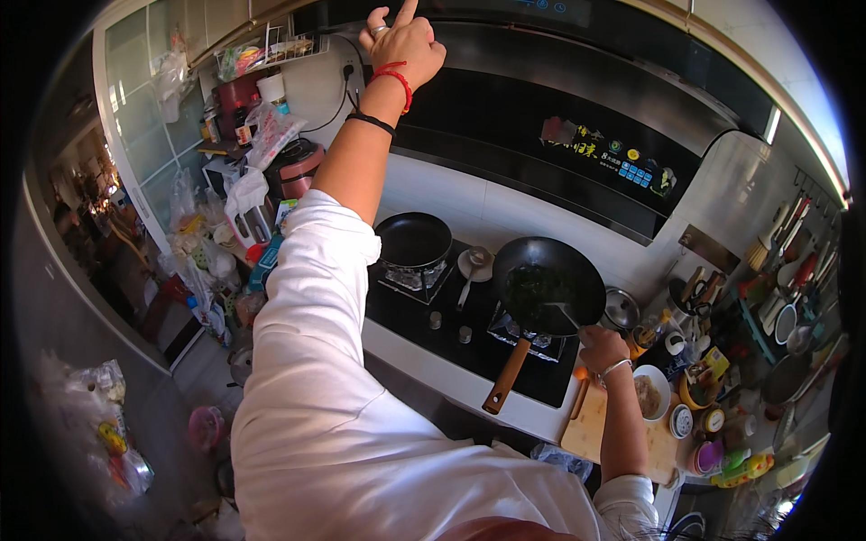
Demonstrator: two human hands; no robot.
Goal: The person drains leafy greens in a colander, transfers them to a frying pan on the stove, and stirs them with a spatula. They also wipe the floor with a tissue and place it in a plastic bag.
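My left hand (404,44) is raised at the front of the black range hood (500,101), one finger extended to its upper edge; the fingertip is cut off by the picture's top. It holds nothing. Below right, my right hand (603,348) grips a metal spatula (565,312), whose blade rests in a black wok (588,277) holding dark green leafy food (538,287). The wok sits on the right burner of the black gas hob (419,318), its wooden handle (507,379) pointing toward me. A black frying pan (414,240) stands on the left burner.
Between the pans, a ladle (467,291) lies on a small plate. At right are a steel lid (621,308), a bowl of food (649,392), a wooden cutting board (588,426), jars and bottles. A pink rice cooker (298,169) and plastic bags crowd the left counter. Utensils hang on the right wall.
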